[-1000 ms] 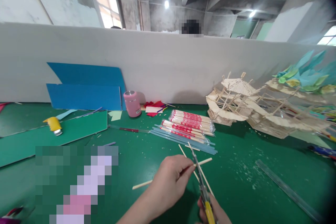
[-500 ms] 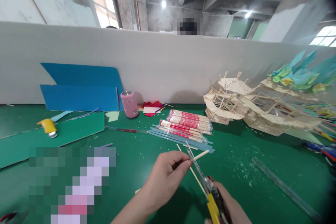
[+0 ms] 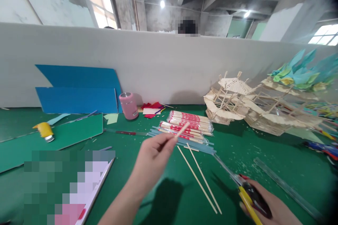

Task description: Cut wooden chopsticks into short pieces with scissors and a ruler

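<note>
My left hand (image 3: pixel 154 160) is raised over the table, thumb and fingertips pinching a short piece of pale wooden chopstick (image 3: pixel 183 129). Its free end points up and to the right. At the lower right, my right hand (image 3: pixel 269 202) is wrapped round a utility knife (image 3: pixel 246 197) with a yellow and black handle. The knife's long, thin blade points up and left, apart from the stick. Between my hands, two thin wooden sticks (image 3: pixel 202 179) lie side by side on the green table. Wrapped bundles of chopsticks (image 3: pixel 188 121) and blue-grey strips (image 3: pixel 182 140) lie behind my left hand.
A stick-built model (image 3: pixel 235 103) with paper leaves stands at the right. A clear strip (image 3: pixel 287 190) lies near my right hand. A pink flask (image 3: pixel 129 106), blue boards (image 3: pixel 79 100) and a yellow tool (image 3: pixel 44 131) are at left. A white partition (image 3: pixel 158 66) backs the table.
My left hand has moved up and left with the chopstick piece. My right hand has drawn the knife away to the right and down, uncovering the two thin sticks.
</note>
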Demonstrator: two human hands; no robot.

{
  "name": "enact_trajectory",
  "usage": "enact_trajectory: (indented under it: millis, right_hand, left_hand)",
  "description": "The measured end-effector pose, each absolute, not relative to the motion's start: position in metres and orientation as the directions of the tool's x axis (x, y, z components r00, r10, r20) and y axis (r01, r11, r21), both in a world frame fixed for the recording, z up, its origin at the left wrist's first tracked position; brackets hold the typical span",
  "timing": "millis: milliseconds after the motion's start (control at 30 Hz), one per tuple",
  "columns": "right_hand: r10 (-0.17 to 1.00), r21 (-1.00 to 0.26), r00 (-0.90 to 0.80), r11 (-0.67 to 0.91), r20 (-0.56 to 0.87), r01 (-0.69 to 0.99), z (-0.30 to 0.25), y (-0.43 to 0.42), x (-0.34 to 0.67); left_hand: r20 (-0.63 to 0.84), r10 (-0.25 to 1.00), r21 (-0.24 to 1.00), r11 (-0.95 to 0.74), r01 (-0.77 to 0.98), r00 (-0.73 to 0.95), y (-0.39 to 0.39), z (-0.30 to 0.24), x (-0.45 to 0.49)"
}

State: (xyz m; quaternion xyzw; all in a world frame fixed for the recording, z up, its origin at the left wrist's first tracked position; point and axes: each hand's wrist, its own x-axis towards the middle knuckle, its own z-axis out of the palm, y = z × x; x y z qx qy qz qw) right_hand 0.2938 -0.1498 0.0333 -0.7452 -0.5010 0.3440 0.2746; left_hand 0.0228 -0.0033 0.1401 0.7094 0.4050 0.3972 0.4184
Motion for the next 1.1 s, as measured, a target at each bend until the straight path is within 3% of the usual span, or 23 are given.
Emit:
enact_trajectory:
  millis: [100,200,367,533,767,933,1100]
  right_hand:
    - [0.979,-0.505,0.201,-0.169,0.01,0.847,0.021,-0.156,0.325]
    - [0.984,-0.267,0.085,-0.04,0.159,0.963,0.037,-0.154,0.327]
    - [0.852,-0.154,-0.088,0.193,0.517,0.969,0.085,-0.121,0.263]
    - [0.852,-0.173,-0.285,0.391,0.439,0.904,0.091,-0.081,0.219]
    - [0.837,-0.162,-0.399,0.483,0.374,0.861,0.082,-0.058,0.218]
    - [0.838,-0.187,-0.373,0.472,0.398,0.861,0.081,-0.052,0.211]
    - [0.831,-0.245,-0.303,0.451,0.466,0.858,0.075,-0.051,0.203]
  left_hand:
    - [0.302,0.811,0.727,-0.536,0.429,0.501,-0.009,0.13,0.034]
    - [0.263,0.732,0.544,-0.65,0.53,0.628,-0.017,0.119,0.048]
    - [0.16,0.66,0.378,-0.728,0.572,0.734,-0.026,0.116,0.056]
    - [0.162,0.662,0.263,-0.744,0.615,0.732,-0.027,0.115,0.051]
    - [0.215,0.665,0.138,-0.746,0.651,0.715,-0.023,0.109,0.046]
    - [0.216,0.708,0.122,-0.703,0.7,0.673,-0.023,0.107,0.047]
    - [0.193,0.744,0.185,-0.668,0.721,0.64,-0.022,0.107,0.047]
